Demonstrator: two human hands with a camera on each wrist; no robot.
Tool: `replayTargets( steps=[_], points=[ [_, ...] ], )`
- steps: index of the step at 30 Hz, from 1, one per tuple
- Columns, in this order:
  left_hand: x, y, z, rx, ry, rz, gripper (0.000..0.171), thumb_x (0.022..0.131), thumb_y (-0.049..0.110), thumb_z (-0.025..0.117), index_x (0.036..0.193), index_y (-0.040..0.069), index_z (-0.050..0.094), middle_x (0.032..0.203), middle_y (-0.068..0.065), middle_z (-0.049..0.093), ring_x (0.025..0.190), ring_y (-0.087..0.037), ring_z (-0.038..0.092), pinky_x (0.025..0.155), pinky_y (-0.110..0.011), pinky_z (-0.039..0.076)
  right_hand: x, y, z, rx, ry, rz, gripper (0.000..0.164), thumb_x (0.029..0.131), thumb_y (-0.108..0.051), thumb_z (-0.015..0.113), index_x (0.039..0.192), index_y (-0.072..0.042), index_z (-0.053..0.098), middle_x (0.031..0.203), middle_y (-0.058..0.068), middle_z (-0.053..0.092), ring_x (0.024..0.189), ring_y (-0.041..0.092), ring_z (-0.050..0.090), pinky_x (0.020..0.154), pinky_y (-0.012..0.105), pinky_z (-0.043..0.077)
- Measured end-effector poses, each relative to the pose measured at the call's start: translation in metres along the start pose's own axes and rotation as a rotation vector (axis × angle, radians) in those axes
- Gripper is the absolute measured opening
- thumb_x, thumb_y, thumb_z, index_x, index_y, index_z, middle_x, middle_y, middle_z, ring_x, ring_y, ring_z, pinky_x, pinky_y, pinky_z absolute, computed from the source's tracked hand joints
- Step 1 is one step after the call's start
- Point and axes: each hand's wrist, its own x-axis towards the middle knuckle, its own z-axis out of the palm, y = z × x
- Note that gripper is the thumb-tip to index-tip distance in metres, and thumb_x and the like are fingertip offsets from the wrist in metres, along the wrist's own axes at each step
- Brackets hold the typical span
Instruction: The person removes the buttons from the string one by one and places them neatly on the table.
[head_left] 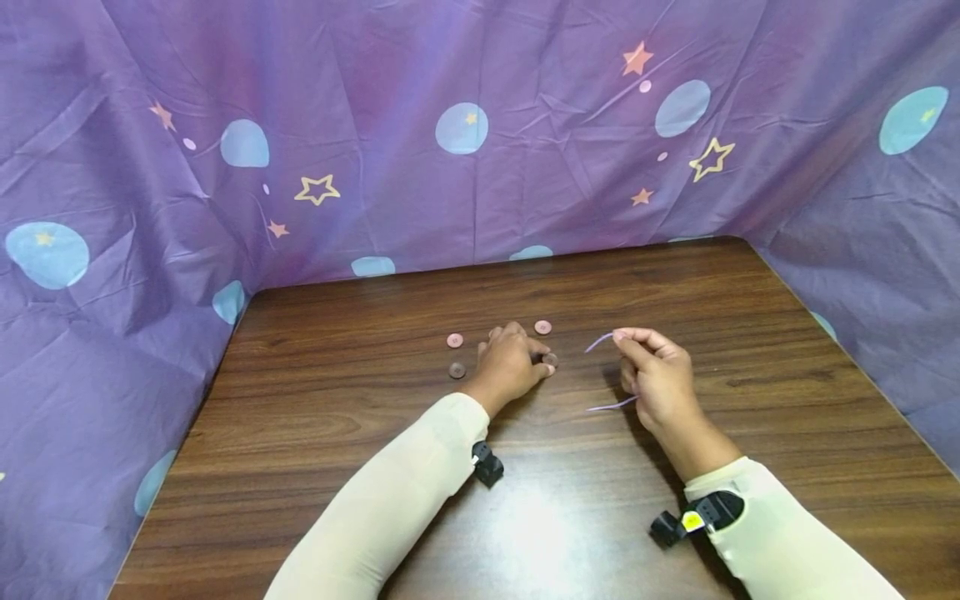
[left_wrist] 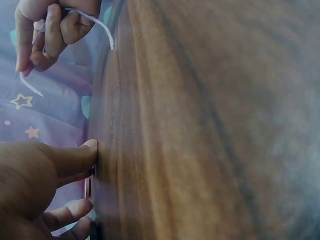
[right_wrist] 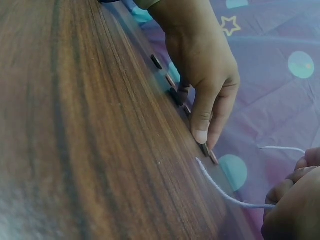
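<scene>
Head view: one. Set high above the table (head_left: pixel 300 433), facing forward and down across it to the curtain (head_left: pixel 555 167) behind; the farthest and widest of the set.
Left wrist view: one. From the left wrist camera (head_left: pixel 487 464), low over the table, near the left hand (head_left: pixel 506 362); rolled, the table standing along one side.
Right wrist view: one. From the right wrist camera (head_left: pixel 667 528), low over the table, near the right hand (head_left: pixel 663 375); tilted, facing across the table.
Shared by all: both hands over the table, curtain beyond it.
</scene>
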Motion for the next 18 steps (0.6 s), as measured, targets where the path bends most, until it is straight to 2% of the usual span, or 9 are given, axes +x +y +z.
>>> replayTargets(
  steps=[14, 18],
  points=[
    [0.0002, 0.0017, -0.0001, -0.026, 0.0, -0.009, 0.032, 0.097, 0.045, 0.081, 0.128, 0.036, 0.082, 0.131, -0.002, 0.067, 0.124, -0.026, 0.059, 0.101, -0.045, 0.049, 0.0005, 0.0012, -0.0005, -0.001, -0.006, -0.004, 0.03, 0.106, 0.002, 0.063, 0.086, -0.015, 0.077, 0.067, -0.006, 0.061, 0.042, 0.003, 0.037, 0.048, 0.031, 0.014],
    [0.0003, 0.0014, -0.0001, -0.018, -0.002, -0.005, 0.032, 0.098, 0.046, 0.081, 0.129, 0.036, 0.082, 0.131, -0.001, 0.067, 0.123, -0.025, 0.058, 0.1, -0.045, 0.049, 0.0007, 0.0007, 0.0003, 0.001, -0.002, -0.004, 0.026, 0.105, 0.003, 0.065, 0.088, -0.012, 0.077, 0.066, -0.005, 0.061, 0.043, 0.004, 0.038, 0.047, 0.03, 0.016]
  ],
)
